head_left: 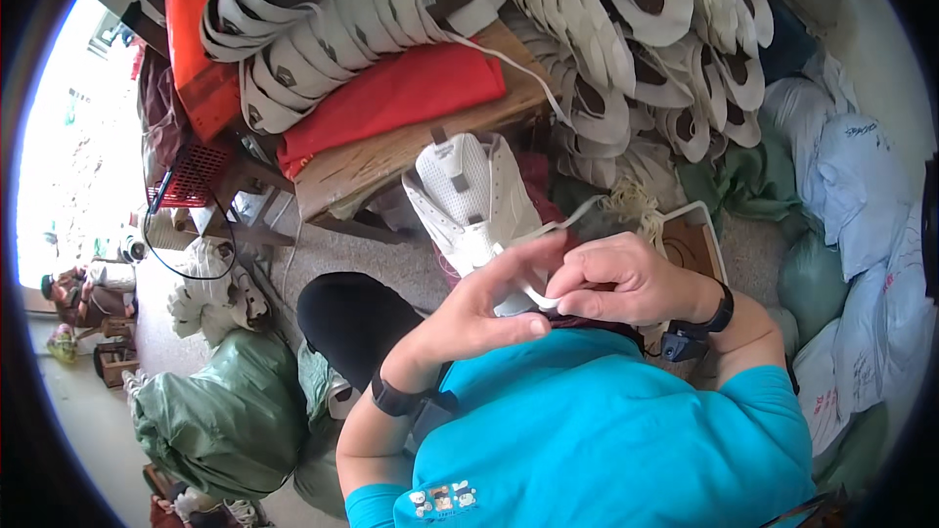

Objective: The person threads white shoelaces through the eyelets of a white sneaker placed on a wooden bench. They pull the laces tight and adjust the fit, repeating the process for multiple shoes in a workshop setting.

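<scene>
A white shoe upper [468, 191] with a perforated tongue and rows of eyelets lies in front of my body, between my hands and the wooden bench. A white shoelace [541, 300] runs between my hands. My right hand [631, 279] is closed, pinching the lace between thumb and curled fingers. Beside it, my left hand [484, 303] is cupped, its thumb stretched out and apart from its fingers, next to the near end of the upper. The lace crosses that gap. Part of the upper's near end is hidden behind my hands.
Stacked white shoe uppers [342, 29] lie on a red cloth [401, 98] on the wooden bench [391, 171]. More uppers [626, 29] are bunched behind, to the right. A red basket [193, 176] stands left. Green sacks [225, 420] and white sacks [851, 176] flank me.
</scene>
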Motion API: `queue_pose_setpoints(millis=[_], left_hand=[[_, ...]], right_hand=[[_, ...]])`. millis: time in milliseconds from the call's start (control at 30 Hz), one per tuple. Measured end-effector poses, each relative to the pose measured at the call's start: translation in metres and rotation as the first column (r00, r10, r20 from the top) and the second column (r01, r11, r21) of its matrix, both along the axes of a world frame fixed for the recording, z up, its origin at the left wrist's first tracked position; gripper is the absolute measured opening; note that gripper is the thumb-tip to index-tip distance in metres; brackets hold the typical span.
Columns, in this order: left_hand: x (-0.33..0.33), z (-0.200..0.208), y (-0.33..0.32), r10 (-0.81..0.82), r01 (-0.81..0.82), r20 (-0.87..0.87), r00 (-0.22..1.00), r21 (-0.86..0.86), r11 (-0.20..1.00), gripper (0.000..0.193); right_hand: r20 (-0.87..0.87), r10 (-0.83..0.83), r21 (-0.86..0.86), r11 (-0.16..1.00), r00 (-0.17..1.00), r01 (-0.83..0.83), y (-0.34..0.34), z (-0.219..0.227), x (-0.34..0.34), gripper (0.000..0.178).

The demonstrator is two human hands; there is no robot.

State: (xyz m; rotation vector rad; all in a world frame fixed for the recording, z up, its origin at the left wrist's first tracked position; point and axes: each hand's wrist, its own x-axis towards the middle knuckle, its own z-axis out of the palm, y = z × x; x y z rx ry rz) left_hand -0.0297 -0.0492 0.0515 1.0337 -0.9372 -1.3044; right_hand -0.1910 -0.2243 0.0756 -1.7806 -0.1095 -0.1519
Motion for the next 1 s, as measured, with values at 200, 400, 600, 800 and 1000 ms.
queue_pose_setpoints(millis=[200, 400, 600, 800, 1000], left_hand=[[0.04, -0.025, 0.053, 0.17, -0.176, 0.048, 0.984, 0.237, 0.955, 0.026], [0.066, -0.03, 0.082, 0.199, -0.209, 0.064, 0.978, 0.298, 0.932, 0.031], [0.062, -0.03, 0.056, 0.092, -0.109, 0.078, 0.993, 0.25, 0.962, 0.032], [0.041, -0.012, -0.004, 0.036, -0.118, 0.408, 0.912, 0.177, 0.977, 0.027], [0.057, -0.023, 0.008, 0.198, -0.319, 0.494, 0.847, 0.174, 0.932, 0.025]], right_hand=[[-0.096, -0.616, -0.025, 0.787, 0.782, 0.617, -0.041, -0.024, 0.014, 0.008], [0.098, -0.759, -0.444, 0.546, 0.644, 0.711, -0.087, -0.079, -0.001, 0.01], [0.146, -0.69, -0.975, 0.019, 0.709, 0.219, -0.102, -0.071, 0.001, 0.01], [-0.064, -0.215, 0.036, 0.975, 0.974, 0.218, 0.017, -0.03, 0.06, 0.027], [-0.098, -0.291, -0.198, 0.943, 0.952, 0.268, 0.016, -0.045, 0.071, 0.017]])
